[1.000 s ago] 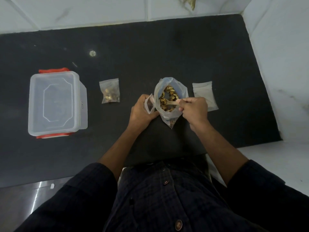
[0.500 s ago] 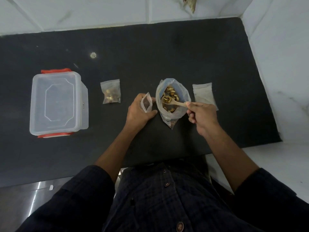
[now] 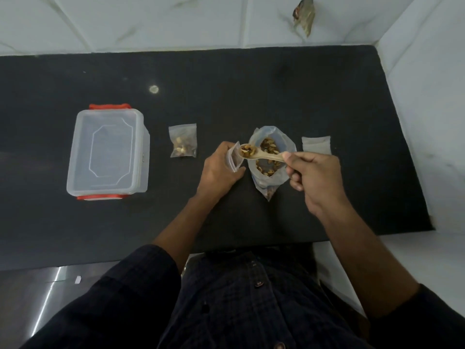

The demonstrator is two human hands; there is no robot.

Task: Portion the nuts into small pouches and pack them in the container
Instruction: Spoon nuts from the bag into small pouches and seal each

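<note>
Now R hand [image 3: 315, 177] pinches spoon [image 3: 264, 153] handle w/ thumb & curled fingers, nut-loaded bowl right at mouth of small pouch [image 3: 235, 157]. L hand [image 3: 220, 170] fingers wrap that pouch, upright on tabletop [image 3: 251, 91], just beside open nut bag [image 3: 270, 159]. Filled pouch [image 3: 183, 141] lies btwn hands & lidded container [image 3: 107, 152].

1. Support: black countertop [image 3: 226, 96], matte, bounded by white tiled walls at 12 and 3 o'clock.
2. 9 o'clock: clear lidded container [image 3: 108, 151], red clasps on its far and near ends.
3. Centre-left: small sealed pouch [image 3: 183, 141] of nuts, lying flat, apart from the container.
4. Centre: open bag of nuts [image 3: 270, 157] standing on the surface.
5. 3 o'clock of the bag: flat empty pouches [image 3: 316, 144].
6. 11 o'clock: small pale round spot [image 3: 153, 89].
</note>
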